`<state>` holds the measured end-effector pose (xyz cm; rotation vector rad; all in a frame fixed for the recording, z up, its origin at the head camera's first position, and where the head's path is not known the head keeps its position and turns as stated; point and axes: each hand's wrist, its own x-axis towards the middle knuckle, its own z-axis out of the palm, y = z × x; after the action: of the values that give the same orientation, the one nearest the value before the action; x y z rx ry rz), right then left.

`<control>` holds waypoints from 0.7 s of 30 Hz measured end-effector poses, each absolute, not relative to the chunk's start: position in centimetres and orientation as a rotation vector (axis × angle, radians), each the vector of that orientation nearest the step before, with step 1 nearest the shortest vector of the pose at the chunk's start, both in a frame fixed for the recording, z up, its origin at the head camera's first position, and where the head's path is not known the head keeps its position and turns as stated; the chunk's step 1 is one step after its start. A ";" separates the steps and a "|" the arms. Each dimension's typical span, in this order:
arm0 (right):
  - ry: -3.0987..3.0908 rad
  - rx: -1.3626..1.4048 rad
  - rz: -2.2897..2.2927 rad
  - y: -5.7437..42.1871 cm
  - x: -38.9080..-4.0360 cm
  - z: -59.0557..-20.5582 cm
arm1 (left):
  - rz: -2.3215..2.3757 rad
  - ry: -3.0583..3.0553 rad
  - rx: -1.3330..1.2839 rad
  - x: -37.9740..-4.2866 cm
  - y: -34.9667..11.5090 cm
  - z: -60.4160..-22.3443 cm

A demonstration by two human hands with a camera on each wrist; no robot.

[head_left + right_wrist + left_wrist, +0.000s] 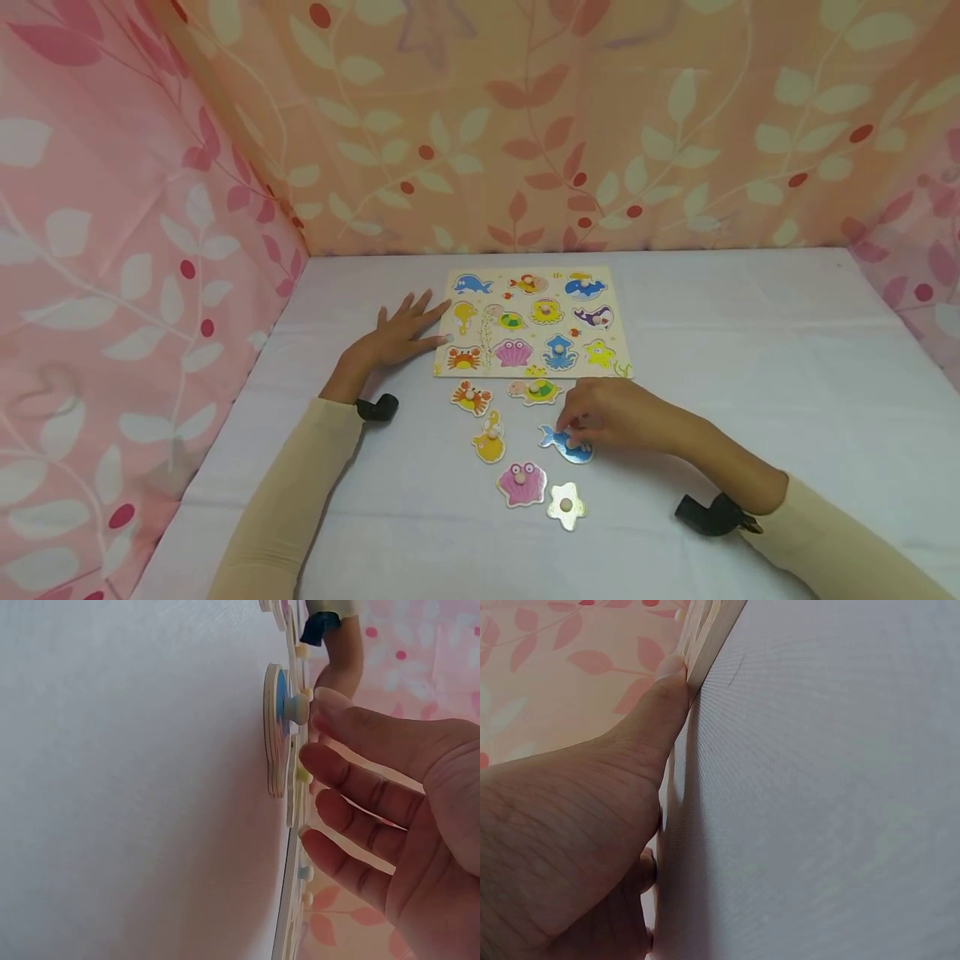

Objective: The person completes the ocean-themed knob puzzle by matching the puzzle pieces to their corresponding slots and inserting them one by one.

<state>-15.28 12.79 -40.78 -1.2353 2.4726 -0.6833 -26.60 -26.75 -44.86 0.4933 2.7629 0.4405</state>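
Observation:
A wooden peg puzzle board (533,323) with sea animals lies toward the back of the table. My left hand (402,335), fingers spread, rests at its left edge; the left wrist view shows the thumb (664,697) against the board's side. My right hand (618,414) hovers over a blue whale piece (576,454) lying flat on the cloth. In the right wrist view, the thumb and forefinger are spread around the whale's wooden knob (296,709), the thumb tip very near it; whether it touches cannot be told. The other fingers are loosely bent and hold nothing.
Loose pieces lie in front of the board: a crab (471,398), a turtle (536,391), a seahorse (490,444), a pink shell (522,484) and a star (566,506). Several knobbed pieces, such as the octopus (559,353), sit in the board. Patterned curtains (495,125) enclose the white table (750,350).

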 end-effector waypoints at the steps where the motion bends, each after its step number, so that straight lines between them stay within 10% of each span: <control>1: 2.459 -1.233 -0.684 12.9 -15.2 -40.8 | 0.437 2.762 0.491 -26.6 -26.7 -44.9; 21: 2.478 -1.365 -0.516 12.7 -14.8 -40.8 | 0.419 2.785 0.497 -26.3 -26.4 -44.6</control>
<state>-14.76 12.66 -40.81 -1.3651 2.4776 -0.5157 -26.28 -26.39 -44.60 0.4973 2.7848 0.4185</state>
